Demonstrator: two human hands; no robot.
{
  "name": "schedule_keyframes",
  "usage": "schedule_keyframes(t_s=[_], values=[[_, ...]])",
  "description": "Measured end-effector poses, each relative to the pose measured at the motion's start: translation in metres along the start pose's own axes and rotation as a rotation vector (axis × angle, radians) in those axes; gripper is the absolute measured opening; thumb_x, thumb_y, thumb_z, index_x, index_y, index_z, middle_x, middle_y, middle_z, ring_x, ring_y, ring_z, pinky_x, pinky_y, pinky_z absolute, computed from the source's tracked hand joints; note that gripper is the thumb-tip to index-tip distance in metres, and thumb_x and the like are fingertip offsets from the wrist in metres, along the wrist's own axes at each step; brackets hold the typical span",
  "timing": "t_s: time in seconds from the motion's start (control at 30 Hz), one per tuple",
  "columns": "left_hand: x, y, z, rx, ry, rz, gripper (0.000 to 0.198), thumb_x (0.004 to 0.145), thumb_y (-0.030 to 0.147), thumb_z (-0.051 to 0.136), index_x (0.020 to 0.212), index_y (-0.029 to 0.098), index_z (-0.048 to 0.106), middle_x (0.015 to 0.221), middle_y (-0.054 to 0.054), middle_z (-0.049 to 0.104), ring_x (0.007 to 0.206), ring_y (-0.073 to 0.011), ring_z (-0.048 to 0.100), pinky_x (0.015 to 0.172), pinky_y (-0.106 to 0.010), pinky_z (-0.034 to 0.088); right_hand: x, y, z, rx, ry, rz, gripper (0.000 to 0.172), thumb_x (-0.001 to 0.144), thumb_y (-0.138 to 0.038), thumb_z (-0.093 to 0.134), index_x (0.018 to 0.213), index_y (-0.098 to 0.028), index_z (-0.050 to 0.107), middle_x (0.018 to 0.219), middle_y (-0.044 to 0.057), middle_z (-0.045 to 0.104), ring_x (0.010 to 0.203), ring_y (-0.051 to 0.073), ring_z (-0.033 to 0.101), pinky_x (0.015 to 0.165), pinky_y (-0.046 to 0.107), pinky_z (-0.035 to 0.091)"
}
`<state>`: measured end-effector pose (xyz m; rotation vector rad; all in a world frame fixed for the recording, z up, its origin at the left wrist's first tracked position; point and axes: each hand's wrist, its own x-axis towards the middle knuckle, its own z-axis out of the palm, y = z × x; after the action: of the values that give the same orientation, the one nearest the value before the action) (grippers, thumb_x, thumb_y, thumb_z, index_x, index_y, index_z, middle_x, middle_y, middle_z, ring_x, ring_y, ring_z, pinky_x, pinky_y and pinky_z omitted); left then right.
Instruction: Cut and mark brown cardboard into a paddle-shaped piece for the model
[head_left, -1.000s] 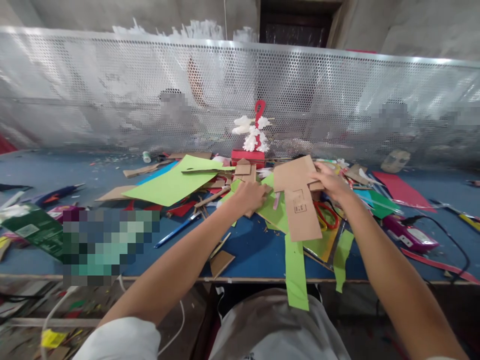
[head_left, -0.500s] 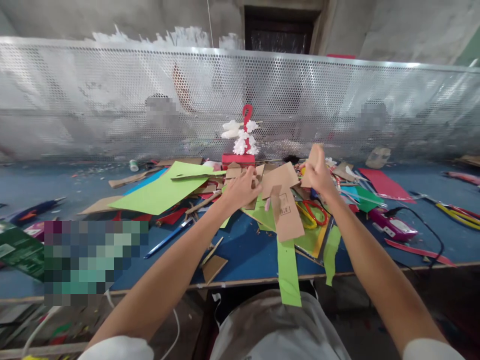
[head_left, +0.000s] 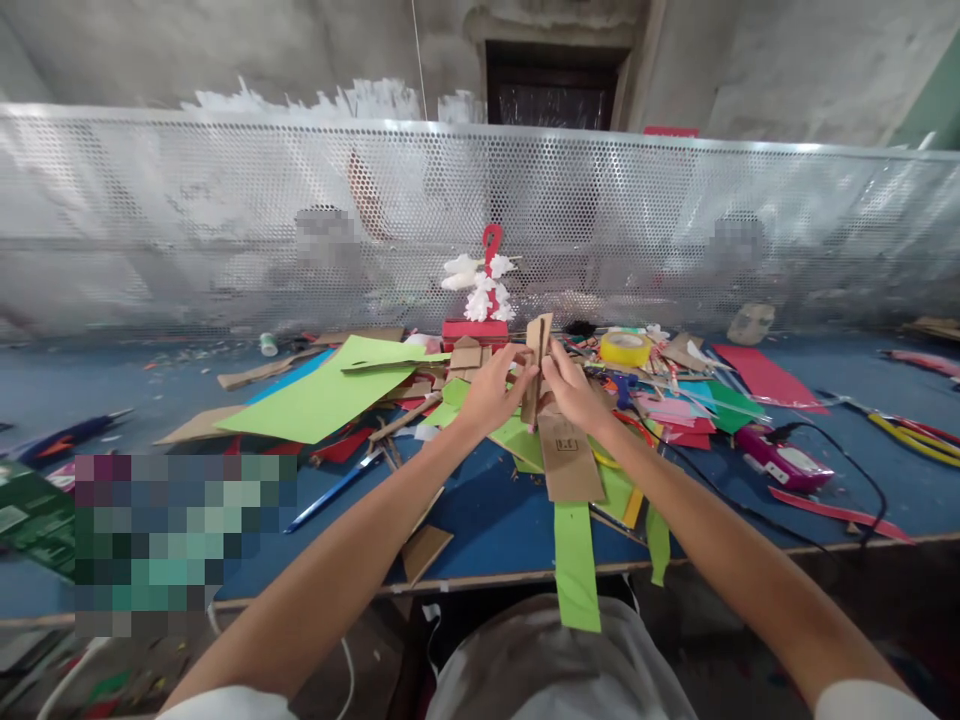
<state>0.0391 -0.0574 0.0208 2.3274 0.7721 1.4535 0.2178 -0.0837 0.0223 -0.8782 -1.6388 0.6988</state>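
Upright pieces of brown cardboard (head_left: 535,365) are held between my two hands, their faces close together. My left hand (head_left: 491,392) grips them from the left with bent fingers. From the right, my right hand (head_left: 576,388) presses against them, fingers together. Just below lies a flat cardboard piece (head_left: 571,470) with a printed box mark. A light green paper strip (head_left: 576,560) hangs from under it over the table edge. Behind my hands stands a red hook-shaped stand (head_left: 491,240) with white fluffy pieces (head_left: 487,295), on a red base (head_left: 475,334).
A large green sheet (head_left: 315,400) and a blue cutter (head_left: 330,495) lie left. To the right are yellow tape (head_left: 625,348), a pink-purple box (head_left: 784,458) with a black cable, a red sheet (head_left: 765,376) and yellow-handled pliers (head_left: 915,435). A perforated metal panel (head_left: 225,220) runs along the back.
My right hand has moved left with its cardboard piece and met my left hand. The cardboard is now held between both hands. The yellow tape has come into clear view.
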Motion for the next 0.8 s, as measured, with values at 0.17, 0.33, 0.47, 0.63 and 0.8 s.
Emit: schedule_keyframes(t_s=[0.17, 0.33, 0.47, 0.63, 0.8], values=[[-0.002, -0.014, -0.002, -0.069, -0.086, 0.071, 0.046, 0.102, 0.047, 0.067, 0.140, 0.021, 0.061, 0.137, -0.017, 0.069, 0.120, -0.0279, 0.072, 0.092, -0.041, 0.067, 0.000, 0.007, -0.008, 0.215, -0.011, 0.109, 0.063, 0.094, -0.059, 0.075, 0.148, -0.036, 0.052, 0.127, 0.009, 0.075, 0.094, 0.028, 0.078, 0.073, 0.050, 0.072], [-0.003, -0.018, -0.004, -0.196, -0.214, 0.072, 0.052, 0.100, 0.040, 0.070, 0.149, 0.024, 0.058, 0.153, -0.018, 0.062, 0.136, -0.0316, 0.067, 0.099, -0.046, 0.068, 0.005, 0.008, -0.022, 0.238, -0.023, 0.157, 0.082, 0.080, -0.047, 0.092, 0.149, -0.034, 0.050, 0.113, 0.006, 0.078, 0.103, 0.031, 0.079, 0.096, 0.058, 0.069], [-0.004, -0.019, -0.006, -0.257, -0.267, 0.056, 0.056, 0.102, 0.043, 0.069, 0.154, 0.027, 0.056, 0.157, -0.015, 0.061, 0.141, -0.0321, 0.065, 0.103, -0.047, 0.066, 0.006, 0.010, -0.030, 0.176, -0.058, 0.149, 0.113, 0.079, -0.043, 0.093, 0.170, -0.034, 0.026, 0.102, 0.004, 0.079, 0.099, 0.032, 0.079, 0.103, 0.065, 0.064], [-0.004, -0.020, -0.006, -0.303, -0.290, -0.006, 0.058, 0.101, 0.047, 0.071, 0.154, 0.028, 0.058, 0.158, -0.015, 0.062, 0.142, -0.0326, 0.064, 0.108, -0.049, 0.064, 0.004, 0.009, -0.030, 0.150, -0.094, 0.147, 0.123, 0.083, -0.046, 0.089, 0.177, -0.036, 0.010, 0.102, 0.004, 0.077, 0.097, 0.032, 0.078, 0.104, 0.069, 0.062], [-0.002, -0.023, -0.007, -0.316, -0.296, -0.031, 0.058, 0.099, 0.044, 0.071, 0.153, 0.028, 0.061, 0.160, -0.014, 0.061, 0.136, -0.0307, 0.068, 0.111, -0.052, 0.062, 0.003, 0.002, -0.026, 0.160, -0.006, 0.117, 0.102, 0.084, -0.050, 0.088, 0.169, -0.039, 0.032, 0.110, 0.006, 0.075, 0.104, 0.032, 0.076, 0.099, 0.064, 0.067]])
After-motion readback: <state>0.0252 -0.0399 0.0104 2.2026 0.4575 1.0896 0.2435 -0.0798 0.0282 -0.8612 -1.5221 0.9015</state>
